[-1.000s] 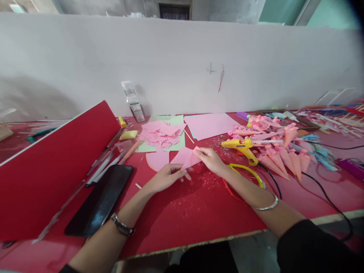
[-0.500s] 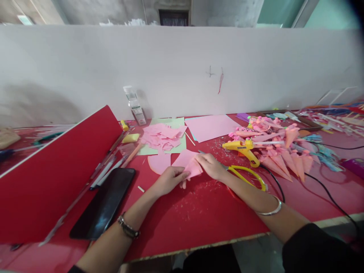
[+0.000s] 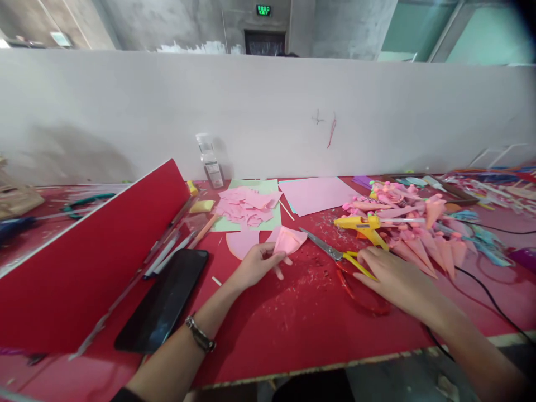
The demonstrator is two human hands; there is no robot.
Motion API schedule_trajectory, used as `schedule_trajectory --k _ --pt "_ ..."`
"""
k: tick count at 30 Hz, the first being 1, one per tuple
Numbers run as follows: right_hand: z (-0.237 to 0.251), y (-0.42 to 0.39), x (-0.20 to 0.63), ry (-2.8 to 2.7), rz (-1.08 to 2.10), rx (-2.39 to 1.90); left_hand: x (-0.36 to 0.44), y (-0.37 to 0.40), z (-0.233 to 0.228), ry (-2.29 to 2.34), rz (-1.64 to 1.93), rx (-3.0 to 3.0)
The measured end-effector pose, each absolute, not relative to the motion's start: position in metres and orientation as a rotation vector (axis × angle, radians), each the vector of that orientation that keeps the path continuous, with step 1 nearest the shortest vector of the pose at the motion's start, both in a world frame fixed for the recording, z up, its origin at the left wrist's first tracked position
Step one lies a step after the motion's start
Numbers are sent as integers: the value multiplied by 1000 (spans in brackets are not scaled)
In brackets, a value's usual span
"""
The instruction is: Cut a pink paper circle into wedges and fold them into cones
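Note:
My left hand pinches a folded piece of pink paper between thumb and fingers over the middle of the table. My right hand is closed around the yellow handle of the scissors, and covers part of it. The blades point left toward the folded paper, and the red handle lies below on the table. Just left of the folded piece lies a rounded cut of pink paper. Beyond my right hand rests a yellow glue gun.
Pink paper scraps cover a green sheet. Pink sheets lie at the back. Pink paper cones pile up at right, near a black cord. A phone and a red board are at left, a bottle behind.
My right hand has left the pink paper and moved right onto the scissors' yellow handle. My left hand still holds the paper. The whole view has shifted slightly.

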State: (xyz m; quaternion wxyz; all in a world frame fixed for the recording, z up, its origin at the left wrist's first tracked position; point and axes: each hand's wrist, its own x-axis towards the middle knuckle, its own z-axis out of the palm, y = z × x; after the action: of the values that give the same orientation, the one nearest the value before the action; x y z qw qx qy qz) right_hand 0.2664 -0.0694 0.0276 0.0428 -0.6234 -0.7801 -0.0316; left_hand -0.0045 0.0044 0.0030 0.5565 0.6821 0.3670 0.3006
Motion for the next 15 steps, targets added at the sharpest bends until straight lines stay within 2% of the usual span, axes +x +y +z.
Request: schedule_trajectory --k 4,8,15 --pt "-10 -77 271 -2320 -226 -2022 -4 5 -2 821 721 1540" --pt "-26 -79 266 -2245 -297 -1949 -3 4 -1 812 780 1515" --pt "-13 -78 251 -2019 90 -1785 -3 6 -1 856 1090 1349"
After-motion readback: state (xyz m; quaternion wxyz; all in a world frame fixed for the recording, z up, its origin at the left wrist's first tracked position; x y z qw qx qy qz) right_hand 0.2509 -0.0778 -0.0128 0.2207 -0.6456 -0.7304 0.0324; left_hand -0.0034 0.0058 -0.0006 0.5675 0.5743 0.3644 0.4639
